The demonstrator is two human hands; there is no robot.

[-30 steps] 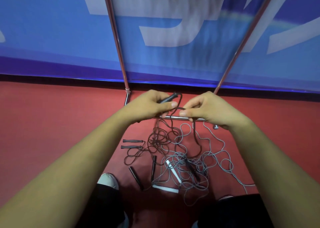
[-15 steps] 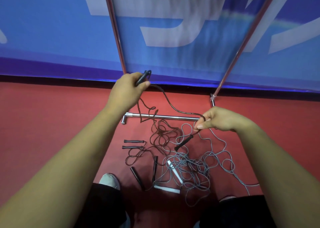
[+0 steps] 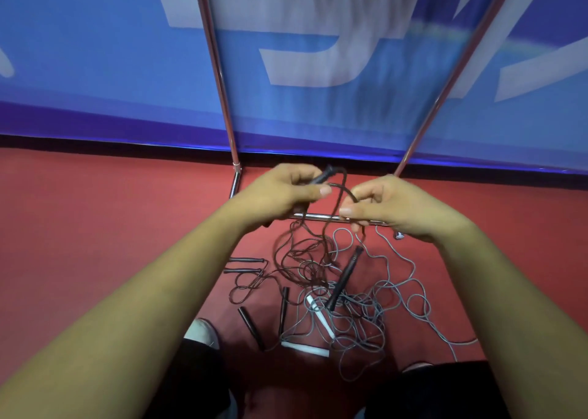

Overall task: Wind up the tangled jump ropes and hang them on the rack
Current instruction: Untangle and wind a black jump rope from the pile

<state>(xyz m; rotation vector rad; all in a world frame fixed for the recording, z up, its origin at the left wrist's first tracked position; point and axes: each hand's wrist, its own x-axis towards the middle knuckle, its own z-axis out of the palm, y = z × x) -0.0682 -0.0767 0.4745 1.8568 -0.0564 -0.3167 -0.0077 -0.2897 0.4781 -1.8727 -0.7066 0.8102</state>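
The left hand (image 3: 286,196) is curled round a black handle (image 3: 319,178) of the dark jump rope (image 3: 345,190), thumb pressed along the top. Just to its 3 o'clock the right hand (image 3: 397,208) pinches a bend of that same cord between thumb and fingers. Both sit low in front of the rack's base bar (image 3: 318,217).

From the hands the cord drops toward 6 o'clock into the heap on the red floor (image 3: 95,227), where it lies through the grey rope (image 3: 359,310) and its 2 white handles (image 3: 319,318). That, I'd say, is the trouble spot. The next pull may cinch the crossing cords into a knot, or drag the grey rope up with it. The rope's other black handle (image 3: 345,275), lying on the heap at 6 o'clock, could catch in a grey loop or on the base bar. A coil could also slip off the left hand, since only the thumb seems to pin it.

Half a second back the hands were well apart, the left lifted toward 11 o'clock and the right drawn out to 3 o'clock with the cord stretched between them. Now they have closed together again, so another turn is being laid against the handle
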